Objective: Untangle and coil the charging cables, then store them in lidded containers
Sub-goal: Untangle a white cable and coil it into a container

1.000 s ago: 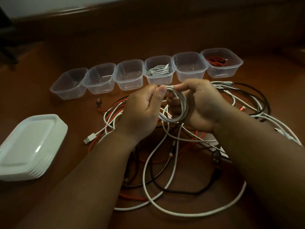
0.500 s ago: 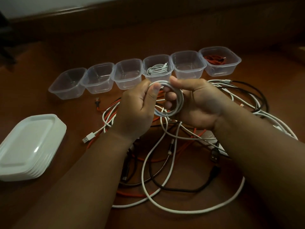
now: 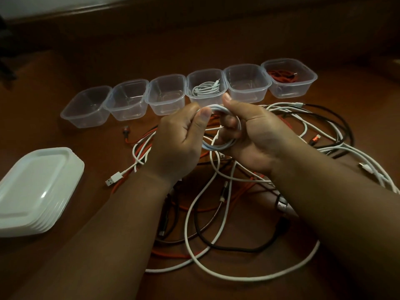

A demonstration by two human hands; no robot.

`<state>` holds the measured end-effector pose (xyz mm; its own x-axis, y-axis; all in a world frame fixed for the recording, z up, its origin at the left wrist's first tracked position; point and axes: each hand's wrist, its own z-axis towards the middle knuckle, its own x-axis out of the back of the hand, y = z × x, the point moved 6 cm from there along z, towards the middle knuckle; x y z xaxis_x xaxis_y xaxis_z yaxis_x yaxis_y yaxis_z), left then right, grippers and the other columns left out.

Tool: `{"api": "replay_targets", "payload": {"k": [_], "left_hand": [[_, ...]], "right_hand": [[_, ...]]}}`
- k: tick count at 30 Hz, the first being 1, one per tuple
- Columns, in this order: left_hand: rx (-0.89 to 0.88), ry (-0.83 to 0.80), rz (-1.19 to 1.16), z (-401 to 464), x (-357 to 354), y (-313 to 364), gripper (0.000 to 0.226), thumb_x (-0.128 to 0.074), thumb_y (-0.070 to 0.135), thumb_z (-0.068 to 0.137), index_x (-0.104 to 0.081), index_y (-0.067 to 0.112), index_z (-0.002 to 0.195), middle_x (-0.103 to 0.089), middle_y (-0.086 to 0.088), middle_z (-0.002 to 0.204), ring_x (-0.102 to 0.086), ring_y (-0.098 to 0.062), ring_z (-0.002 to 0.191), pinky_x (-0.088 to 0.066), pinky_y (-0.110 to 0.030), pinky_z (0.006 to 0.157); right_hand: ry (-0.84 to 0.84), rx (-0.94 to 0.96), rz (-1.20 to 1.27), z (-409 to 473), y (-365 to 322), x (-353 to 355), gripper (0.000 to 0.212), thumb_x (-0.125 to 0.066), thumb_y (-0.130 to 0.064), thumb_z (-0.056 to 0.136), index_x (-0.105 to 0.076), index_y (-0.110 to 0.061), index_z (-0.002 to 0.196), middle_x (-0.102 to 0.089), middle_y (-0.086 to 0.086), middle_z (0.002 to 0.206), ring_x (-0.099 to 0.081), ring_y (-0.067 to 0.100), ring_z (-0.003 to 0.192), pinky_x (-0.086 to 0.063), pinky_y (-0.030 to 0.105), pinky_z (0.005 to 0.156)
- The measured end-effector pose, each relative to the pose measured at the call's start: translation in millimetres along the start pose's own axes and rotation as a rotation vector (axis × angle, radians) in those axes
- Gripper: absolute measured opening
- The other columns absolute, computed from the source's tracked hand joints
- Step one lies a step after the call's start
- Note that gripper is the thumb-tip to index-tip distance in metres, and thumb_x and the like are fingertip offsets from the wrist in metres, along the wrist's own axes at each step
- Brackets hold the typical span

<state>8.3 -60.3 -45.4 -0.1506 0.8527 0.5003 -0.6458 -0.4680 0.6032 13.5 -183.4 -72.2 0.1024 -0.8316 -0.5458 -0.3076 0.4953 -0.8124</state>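
Both hands have lifted nearer the tubs | left hand (image 3: 179,144) and right hand (image 3: 253,137) fingers curl, pinching white cable coil (image 3: 225,146) above the tangle (image 3: 227,213) | coiled cable in fourth tub (image 3: 205,87) | lids (image 3: 36,191) left on worktop

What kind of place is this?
Probably a home, on a brown wooden table: loose charging cables, a row of clear plastic containers and a stack of lids.
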Motion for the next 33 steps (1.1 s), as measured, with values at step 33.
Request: {"api": "replay_targets", "payload": {"k": [33], "left_hand": [[0.757,-0.177,-1.039,-17,-30,0,0.031,-0.056,0.028,0.086,-0.07,0.009,0.106,-0.071,-0.008,0.095,-0.066,-0.018,0.091,-0.049,-0.032,0.085]], "right_hand": [[0.022,0.522,-0.638,-6,-36,2,0.015,-0.051,-0.03,0.101,-0.055,-0.023,0.088,-0.063,-0.001,0.08,-0.065,0.013,0.076,-0.057,0.035,0.072]]}}
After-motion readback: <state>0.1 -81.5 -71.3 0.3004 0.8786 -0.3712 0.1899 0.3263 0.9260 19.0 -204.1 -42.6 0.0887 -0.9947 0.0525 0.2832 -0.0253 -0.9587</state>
